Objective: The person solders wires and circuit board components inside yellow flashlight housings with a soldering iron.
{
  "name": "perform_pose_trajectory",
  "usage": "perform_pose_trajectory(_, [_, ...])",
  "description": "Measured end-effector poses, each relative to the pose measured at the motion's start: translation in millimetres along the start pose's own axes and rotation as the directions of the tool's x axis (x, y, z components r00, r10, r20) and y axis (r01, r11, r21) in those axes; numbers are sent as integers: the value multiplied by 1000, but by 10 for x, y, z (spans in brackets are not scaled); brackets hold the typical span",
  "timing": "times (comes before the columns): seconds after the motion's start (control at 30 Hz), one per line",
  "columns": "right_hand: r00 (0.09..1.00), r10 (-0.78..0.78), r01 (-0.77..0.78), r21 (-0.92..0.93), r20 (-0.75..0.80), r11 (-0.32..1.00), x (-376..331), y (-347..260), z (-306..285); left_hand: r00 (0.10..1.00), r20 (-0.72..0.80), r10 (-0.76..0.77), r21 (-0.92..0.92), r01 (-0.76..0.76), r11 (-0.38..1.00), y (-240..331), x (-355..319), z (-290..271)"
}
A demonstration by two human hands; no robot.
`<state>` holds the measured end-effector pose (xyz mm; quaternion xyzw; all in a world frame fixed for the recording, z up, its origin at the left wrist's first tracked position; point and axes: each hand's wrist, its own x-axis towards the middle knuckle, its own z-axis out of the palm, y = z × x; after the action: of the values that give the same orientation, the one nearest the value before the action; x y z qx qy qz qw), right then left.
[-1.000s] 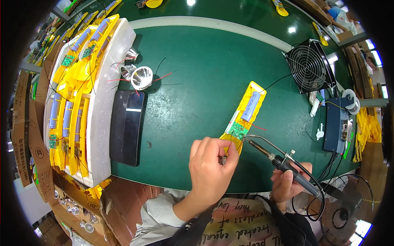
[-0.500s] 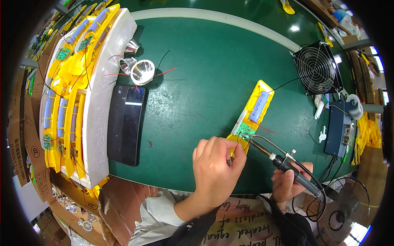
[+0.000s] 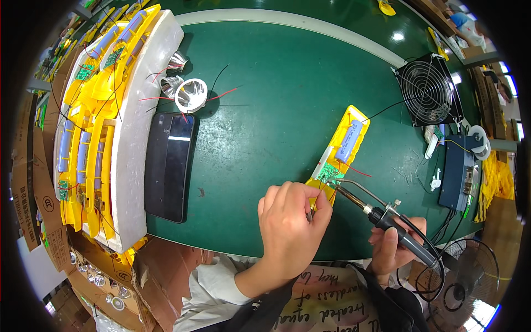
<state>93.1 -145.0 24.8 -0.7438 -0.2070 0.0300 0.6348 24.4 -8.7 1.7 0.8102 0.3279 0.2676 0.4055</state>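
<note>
Casing [image 3: 363, 130]: on surface [image 3: 260, 116]; battery [image 3: 347, 141] and board [image 3: 331, 172] seated. Red wire [image 3: 359, 171] free-ended right of casing; I judge wiring unfinished. Right hand [image 3: 391, 247]: wrapped round iron [image 3: 409, 241]. Left hand [image 3: 290, 218]: pinched at casing's near end, contents unclear to me.

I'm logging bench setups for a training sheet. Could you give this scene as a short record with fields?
Left hand: at the near end of a yellow casing; grip hidden
Right hand: fingers around a soldering iron
Iron tip: at a green circuit board; contact unclear
In casing: circuit board, blue cylinder
Further left: black slab, silver reflectors, white foam tray holding more casings
Further right: black fan, blue box
</note>
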Motion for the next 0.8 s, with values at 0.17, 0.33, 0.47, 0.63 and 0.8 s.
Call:
perform_pose_trajectory(0.17, [999, -23, 25, -53, 34, 998, 20, -38, -12, 1000, -1, 5, 6, -5, 1000, -3, 0, -1])
perform_pose_trajectory(0.33, [998, -41, 43, -47, 36, 998, 23, -54, -39, 1000, -4, 0, 5, 0, 1000, -8, -3, 0])
perform_pose_trajectory(0.47, [995, -72, 69, -42, -73, 997, 26, -59, -47, 1000, -4, -1, 9, 1, 1000, 15, -5, -5])
perform_pose_trajectory(0.63, [1000, 4, -4, 12, 24, 1000, 25, -34, -31, 1000, -14, -2, 11, 2, 1000, 21, -15, 9])
perform_pose_trajectory(0.8, [999, 14, -16, 47, 31, 999, 36, -3, -8, 1000, -21, 9, 5, -9, 1000, 14, -21, 15])
